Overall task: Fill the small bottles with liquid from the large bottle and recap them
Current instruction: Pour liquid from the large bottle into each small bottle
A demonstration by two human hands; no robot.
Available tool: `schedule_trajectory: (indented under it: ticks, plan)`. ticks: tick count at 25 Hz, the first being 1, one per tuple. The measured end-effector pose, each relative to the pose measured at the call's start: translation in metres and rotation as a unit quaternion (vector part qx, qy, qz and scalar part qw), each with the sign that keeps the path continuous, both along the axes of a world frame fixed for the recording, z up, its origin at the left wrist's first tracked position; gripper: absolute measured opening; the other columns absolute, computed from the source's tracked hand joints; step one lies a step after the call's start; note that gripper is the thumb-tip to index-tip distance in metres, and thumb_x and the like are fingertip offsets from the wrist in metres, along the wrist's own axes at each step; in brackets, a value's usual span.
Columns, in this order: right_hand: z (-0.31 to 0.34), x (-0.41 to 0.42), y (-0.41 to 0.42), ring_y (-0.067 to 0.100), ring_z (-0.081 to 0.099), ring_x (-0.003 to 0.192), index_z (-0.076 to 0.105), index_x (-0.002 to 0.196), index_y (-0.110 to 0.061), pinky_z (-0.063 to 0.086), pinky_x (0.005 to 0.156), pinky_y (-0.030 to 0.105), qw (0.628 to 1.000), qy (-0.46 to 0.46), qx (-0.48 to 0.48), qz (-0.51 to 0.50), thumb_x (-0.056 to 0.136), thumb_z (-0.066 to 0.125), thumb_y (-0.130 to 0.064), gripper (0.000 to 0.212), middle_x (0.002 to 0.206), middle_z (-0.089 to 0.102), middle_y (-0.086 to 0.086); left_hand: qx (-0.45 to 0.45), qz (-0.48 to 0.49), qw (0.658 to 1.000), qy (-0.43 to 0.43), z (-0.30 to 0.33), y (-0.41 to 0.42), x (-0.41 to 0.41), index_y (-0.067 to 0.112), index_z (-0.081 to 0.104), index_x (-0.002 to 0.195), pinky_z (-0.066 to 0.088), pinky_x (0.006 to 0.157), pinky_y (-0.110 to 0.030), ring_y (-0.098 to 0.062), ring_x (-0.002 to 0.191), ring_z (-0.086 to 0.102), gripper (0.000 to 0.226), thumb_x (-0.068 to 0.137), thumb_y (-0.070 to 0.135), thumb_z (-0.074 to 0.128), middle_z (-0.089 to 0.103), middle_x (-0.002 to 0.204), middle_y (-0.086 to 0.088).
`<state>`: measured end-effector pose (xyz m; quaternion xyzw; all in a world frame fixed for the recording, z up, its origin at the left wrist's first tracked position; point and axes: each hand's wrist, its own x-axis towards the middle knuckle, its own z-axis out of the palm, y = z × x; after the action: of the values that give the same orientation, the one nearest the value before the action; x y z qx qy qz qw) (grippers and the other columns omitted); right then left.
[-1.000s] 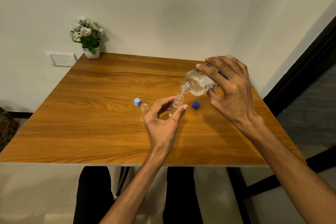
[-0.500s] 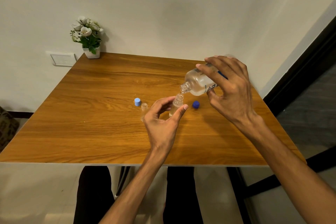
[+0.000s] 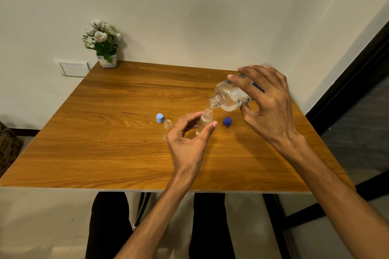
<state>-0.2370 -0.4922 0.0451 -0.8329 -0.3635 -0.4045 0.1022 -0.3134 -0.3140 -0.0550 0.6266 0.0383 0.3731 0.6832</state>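
My right hand (image 3: 267, 105) grips the large clear bottle (image 3: 228, 96), tilted with its open mouth down and left, just above a small clear bottle (image 3: 204, 121). That small bottle stands uncapped on the wooden table (image 3: 109, 132), with my left hand (image 3: 189, 145) holding it between thumb and fingers. It holds some liquid. A second small bottle (image 3: 167, 126), uncapped, stands just left of my left hand, partly hidden by it. A light blue cap (image 3: 160, 118) lies beside it. A dark blue cap (image 3: 227, 121) lies right of the held bottle.
A small white pot of white flowers (image 3: 104, 48) stands at the table's far left corner against the wall. A wall socket plate (image 3: 72, 68) sits left of the table. A dark door frame (image 3: 347, 82) runs along the right. My legs show below the near edge.
Almost nothing has moved. The large bottle stays tilted over the small bottle in my left hand, and both hands hold the same pose.
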Motion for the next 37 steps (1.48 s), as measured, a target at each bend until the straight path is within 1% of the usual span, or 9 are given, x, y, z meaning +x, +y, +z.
schedule_trajectory:
  ticks: [9, 19, 23, 25, 28, 30, 32, 34, 37]
  plan:
    - [-0.009, -0.004, 0.0, 0.038, 0.054, 0.138, 0.065, 0.142, -0.013, 0.038, 0.116, 0.055, 1.0, 0.017, 0.002, 0.001, 0.075, 0.083, -0.005, 0.069, 0.145, 0.063, 0.015, 0.012, 0.002, 1.0, 0.01, 0.001, 0.0, -0.002, 0.012, 0.079, 0.108, 0.061, 0.082, -0.032, -0.021, 0.094, 0.075, 0.038, 0.074, 0.017, 0.094, 0.08, 0.102, 0.001]
    - [-0.034, -0.009, -0.005, 0.031, 0.056, 0.135, 0.066, 0.14, -0.015, 0.04, 0.112, 0.052, 0.997, 0.058, 0.057, -0.011, 0.069, 0.083, -0.006, 0.073, 0.143, 0.065, 0.009, 0.001, -0.005, 1.0, 0.027, -0.005, -0.005, -0.001, 0.016, 0.079, 0.106, 0.061, 0.083, -0.031, -0.019, 0.095, 0.074, 0.036, 0.074, 0.014, 0.095, 0.079, 0.102, 0.003]
    - [-0.06, -0.014, -0.005, 0.024, 0.058, 0.131, 0.064, 0.143, -0.02, 0.041, 0.107, 0.041, 0.985, 0.124, 0.114, -0.039, 0.068, 0.083, -0.013, 0.078, 0.14, 0.067, 0.004, 0.008, -0.018, 0.999, 0.047, -0.014, -0.008, 0.008, 0.027, 0.078, 0.105, 0.06, 0.083, -0.027, -0.017, 0.096, 0.075, 0.037, 0.073, 0.019, 0.095, 0.079, 0.101, 0.007]
    - [-0.077, -0.016, -0.003, 0.019, 0.06, 0.126, 0.062, 0.144, -0.023, 0.043, 0.102, 0.032, 0.964, 0.19, 0.175, -0.056, 0.068, 0.088, -0.016, 0.08, 0.136, 0.069, 0.0, 0.01, -0.021, 0.996, 0.086, -0.022, -0.009, 0.021, 0.022, 0.079, 0.107, 0.06, 0.083, -0.024, -0.015, 0.097, 0.075, 0.039, 0.072, 0.02, 0.096, 0.08, 0.103, 0.005]
    - [-0.103, -0.018, -0.001, 0.007, 0.062, 0.114, 0.059, 0.143, -0.026, 0.048, 0.091, 0.015, 0.907, 0.3, 0.287, -0.07, 0.069, 0.095, -0.025, 0.083, 0.131, 0.064, -0.016, 0.031, -0.035, 0.986, 0.157, -0.033, -0.009, 0.047, 0.015, 0.078, 0.111, 0.064, 0.088, -0.034, -0.017, 0.098, 0.076, 0.045, 0.071, 0.02, 0.097, 0.08, 0.105, -0.002]
    - [-0.117, -0.018, 0.0, 0.002, 0.062, 0.108, 0.06, 0.141, -0.026, 0.053, 0.088, 0.017, 0.874, 0.337, 0.342, -0.08, 0.068, 0.096, -0.027, 0.082, 0.126, 0.062, -0.021, 0.046, -0.044, 0.978, 0.198, -0.037, -0.009, 0.063, 0.015, 0.075, 0.113, 0.065, 0.091, -0.04, -0.018, 0.099, 0.076, 0.047, 0.072, 0.021, 0.096, 0.079, 0.107, -0.003]
    - [-0.127, -0.014, 0.0, 0.0, 0.064, 0.105, 0.062, 0.136, -0.022, 0.057, 0.086, 0.018, 0.849, 0.349, 0.388, -0.081, 0.067, 0.097, -0.027, 0.078, 0.124, 0.068, -0.016, 0.062, -0.048, 0.972, 0.221, -0.04, -0.008, 0.077, 0.013, 0.075, 0.114, 0.065, 0.09, -0.043, -0.019, 0.1, 0.076, 0.047, 0.073, 0.021, 0.095, 0.079, 0.107, -0.005]
    - [-0.131, -0.009, 0.0, -0.002, 0.066, 0.108, 0.062, 0.135, -0.019, 0.057, 0.083, 0.013, 0.825, 0.359, 0.43, -0.074, 0.067, 0.098, -0.025, 0.077, 0.124, 0.071, -0.01, 0.078, -0.054, 0.967, 0.235, -0.044, -0.007, 0.086, 0.012, 0.074, 0.114, 0.065, 0.09, -0.044, -0.02, 0.1, 0.076, 0.046, 0.073, 0.02, 0.095, 0.079, 0.107, -0.005]
    - [-0.134, -0.003, 0.001, -0.003, 0.066, 0.112, 0.06, 0.134, -0.023, 0.056, 0.086, 0.012, 0.803, 0.373, 0.461, -0.063, 0.068, 0.098, -0.022, 0.077, 0.122, 0.069, -0.012, 0.095, -0.066, 0.963, 0.242, -0.048, -0.007, 0.091, 0.013, 0.071, 0.115, 0.065, 0.091, -0.044, -0.02, 0.103, 0.076, 0.047, 0.075, 0.02, 0.094, 0.078, 0.109, -0.005]
